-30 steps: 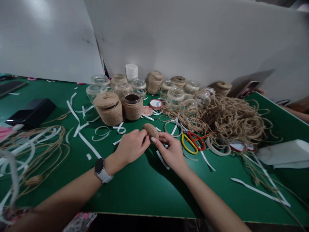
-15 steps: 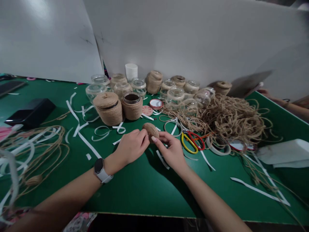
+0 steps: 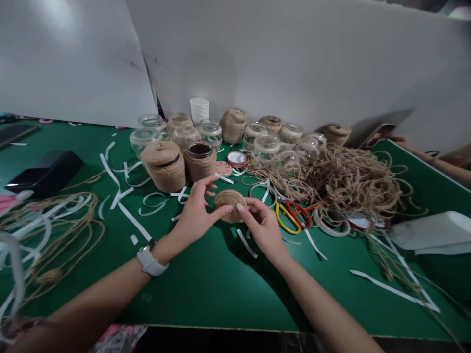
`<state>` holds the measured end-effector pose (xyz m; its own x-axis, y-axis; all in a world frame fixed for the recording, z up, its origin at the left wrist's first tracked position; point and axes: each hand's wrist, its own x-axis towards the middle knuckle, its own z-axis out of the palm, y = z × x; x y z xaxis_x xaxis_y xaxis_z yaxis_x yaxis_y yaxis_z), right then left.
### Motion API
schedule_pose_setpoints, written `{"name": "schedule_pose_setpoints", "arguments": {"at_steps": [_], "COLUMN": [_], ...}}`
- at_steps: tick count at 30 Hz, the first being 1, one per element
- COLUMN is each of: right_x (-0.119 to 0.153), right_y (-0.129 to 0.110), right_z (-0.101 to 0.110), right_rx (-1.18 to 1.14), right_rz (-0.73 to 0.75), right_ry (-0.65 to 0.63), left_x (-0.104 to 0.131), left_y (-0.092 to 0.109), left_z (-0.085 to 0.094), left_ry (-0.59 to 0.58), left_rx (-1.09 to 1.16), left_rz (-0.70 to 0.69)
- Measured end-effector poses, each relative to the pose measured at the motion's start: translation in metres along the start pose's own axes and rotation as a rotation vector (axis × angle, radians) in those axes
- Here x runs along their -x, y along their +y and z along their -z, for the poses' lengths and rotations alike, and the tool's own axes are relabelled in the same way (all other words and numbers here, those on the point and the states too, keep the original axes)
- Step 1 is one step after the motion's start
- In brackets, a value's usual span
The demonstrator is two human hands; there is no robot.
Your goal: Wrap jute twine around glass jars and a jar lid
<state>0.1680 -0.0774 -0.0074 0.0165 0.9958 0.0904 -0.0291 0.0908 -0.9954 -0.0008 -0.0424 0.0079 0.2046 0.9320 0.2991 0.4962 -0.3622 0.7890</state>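
— Over the green table (image 3: 221, 294), where's the twine-wound disc (image 3: 227, 197)?
— Between left hand (image 3: 196, 211) and right hand (image 3: 265, 226). Round, no long axis.
— Grip?
— Right pinches its right edge; left lays thumb against near face, fingers spread.

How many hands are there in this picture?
3: the left hand and the right hand, both touching the twine-covered disc, and another person's hand at the far right, beyond the tangled twine. More may be hidden.

Dim light, glare on white panel (image 3: 73, 68), soft shadows, slight blur
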Motion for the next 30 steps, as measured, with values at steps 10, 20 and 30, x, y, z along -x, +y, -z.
{"name": "schedule_pose_setpoints", "arguments": {"at_steps": [10,20,30], "right_x": [0.002,0.003,-0.004], "right_y": [0.001,-0.010,0.007], "right_z": [0.000,-0.003,-0.007], "right_rx": [0.014,-0.032,-0.036], "right_rz": [0.010,0.114,-0.031], "right_ry": [0.009,0.005,-0.023], "left_x": [-0.003,-0.009,-0.005], "left_y": [0.007,0.002,0.005], "left_z": [0.003,0.001,-0.001], "left_ry": [-0.255,-0.089,-0.079], "left_rx": [0.097,0.251,0.544], "left_rz": [0.225,0.206,0.346]}}
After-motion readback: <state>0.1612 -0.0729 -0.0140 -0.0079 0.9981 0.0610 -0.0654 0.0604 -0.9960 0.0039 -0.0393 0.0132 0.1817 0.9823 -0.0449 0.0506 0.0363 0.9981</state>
